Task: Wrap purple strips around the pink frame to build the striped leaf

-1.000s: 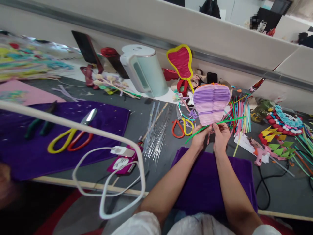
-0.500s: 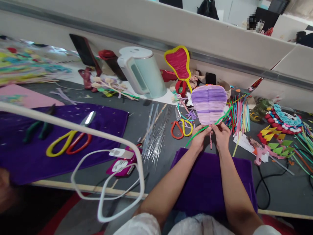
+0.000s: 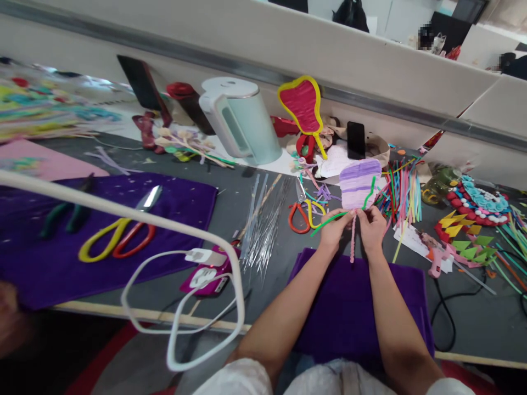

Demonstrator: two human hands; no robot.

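In front of me is a fan-shaped purple-and-lilac petal (image 3: pixel 360 189) made of rows of pipe cleaner. Its twisted pink stem (image 3: pixel 352 247) hangs down between my hands. A green pipe cleaner (image 3: pixel 328 221) crosses at the petal's base, one end pointing left and the other rising over the petal. My left hand (image 3: pixel 335 229) is closed in a pinch on the green pipe cleaner beside the stem. At the right of the stem, my right hand (image 3: pixel 373 227) is closed at the petal's base; its fingertips hide exactly what they grip. A folded purple cloth (image 3: pixel 354 307) lies below my wrists.
Small scissors (image 3: pixel 302 211) and thin metal wires (image 3: pixel 267 230) lie to the left. Larger scissors (image 3: pixel 123 236) rest on a purple cloth (image 3: pixel 53 252). A kettle (image 3: pixel 255 123) and a yellow-edged red petal (image 3: pixel 303 104) stand behind. A pink glue gun (image 3: pixel 438 258) lies right; a white cable (image 3: pixel 177 225) crosses the left foreground.
The petal has tipped away and lowered, uncovering paper and more of the phone behind it. More of the pink stem shows below my hands, and the green pipe cleaner's right end points more upright.
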